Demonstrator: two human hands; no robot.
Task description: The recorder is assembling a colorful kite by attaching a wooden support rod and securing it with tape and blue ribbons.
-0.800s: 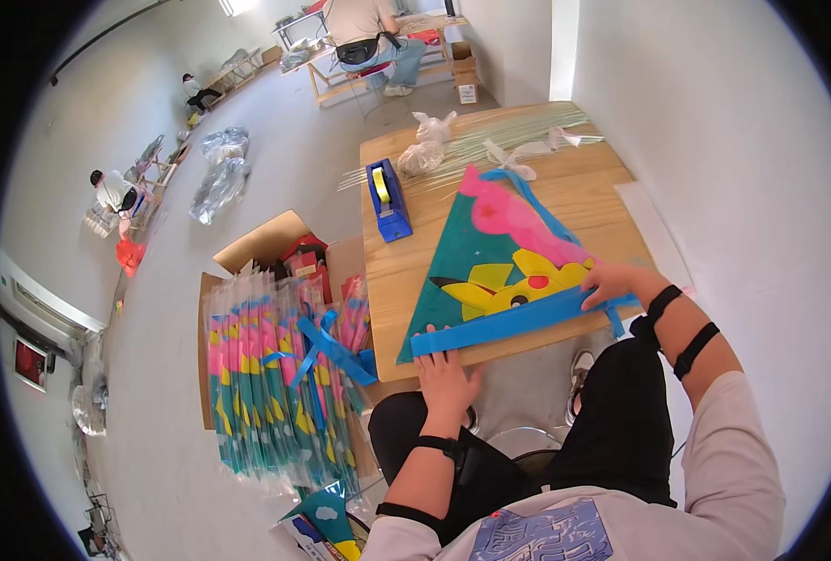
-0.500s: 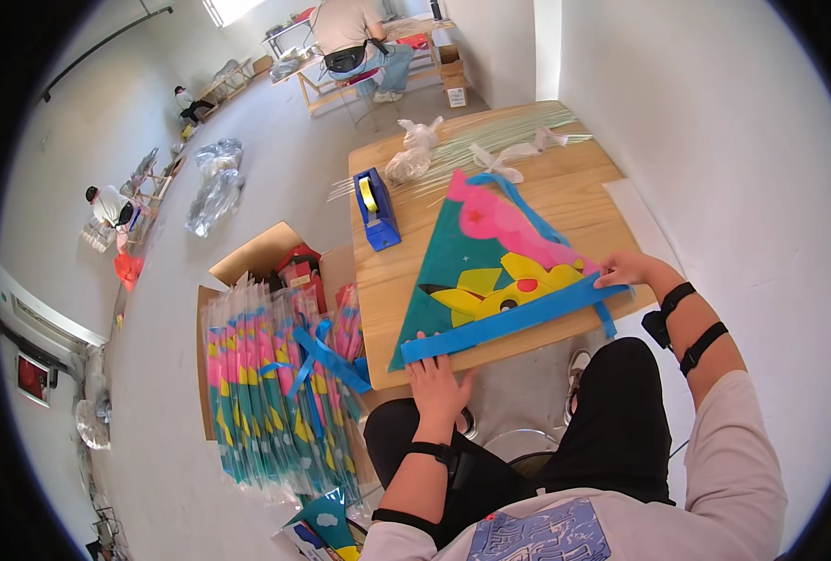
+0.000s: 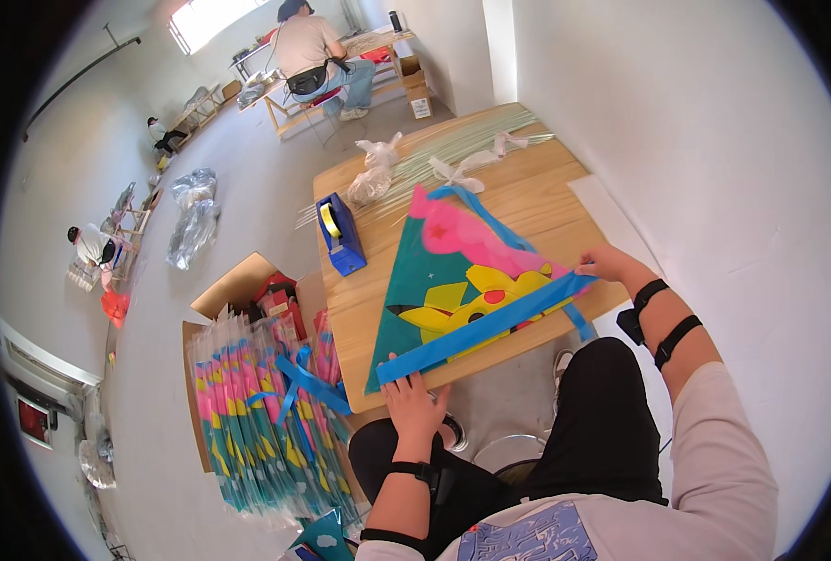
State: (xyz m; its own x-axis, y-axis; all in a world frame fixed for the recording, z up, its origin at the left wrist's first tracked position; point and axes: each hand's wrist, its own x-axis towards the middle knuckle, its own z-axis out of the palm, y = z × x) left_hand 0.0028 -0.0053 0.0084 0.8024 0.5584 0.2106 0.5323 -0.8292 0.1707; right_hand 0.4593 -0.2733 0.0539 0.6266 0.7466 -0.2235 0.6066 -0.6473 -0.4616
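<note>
Bright, even light; a window [image 3: 211,21] beyond the desk [image 3: 539,208], to its left, glares white; plastic bags [image 3: 193,222] left of the desk glint; detail softens far beyond it; straight edges bow toward the blackened margins.

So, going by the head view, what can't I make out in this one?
All in the head view:
- Triangular printed sheet: a slanting band, covered by the blue ribbon.
- Left hand: palm, hidden by the hand's back.
- Right hand: exact grip on the ribbon, hidden by the hand itself.
- Cardboard box: bottom, hidden by bagged packets.
- Teal piece: cut off by the lower edge.
</note>
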